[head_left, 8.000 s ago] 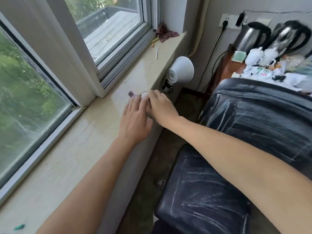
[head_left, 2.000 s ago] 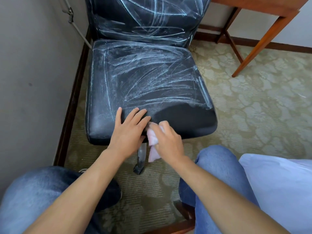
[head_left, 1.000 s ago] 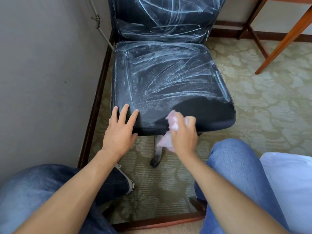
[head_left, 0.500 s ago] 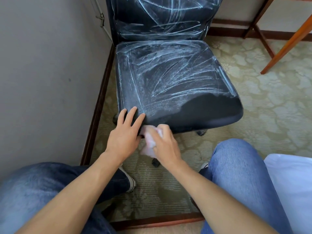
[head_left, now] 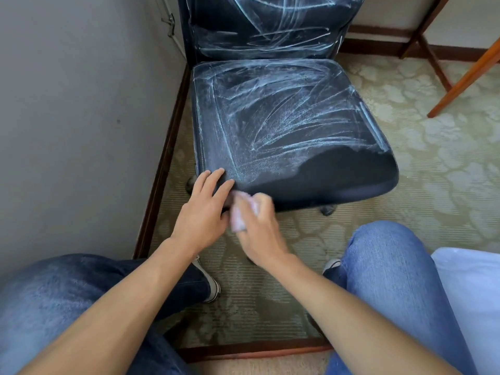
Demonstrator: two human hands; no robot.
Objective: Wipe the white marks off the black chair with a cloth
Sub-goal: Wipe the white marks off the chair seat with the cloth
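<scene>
Pink cloth (head_left: 240, 212) is sitting bunched in our right hand (head_left: 259, 231), fingers curled round it, pressing at the near left corner of the seat (head_left: 284, 125). Our left hand (head_left: 203, 212) is lying flat and spread just beside it, steadying the edge. We are best rubbing firmly, in overlapping strokes, working outward into the white marks (head_left: 292, 117) and then the backrest (head_left: 270, 25).

Since a second ago the right hand (head_left: 261, 234) has brought the cloth (head_left: 241, 213) leftward against the left hand (head_left: 203, 212) at the seat (head_left: 284, 125) front.
</scene>
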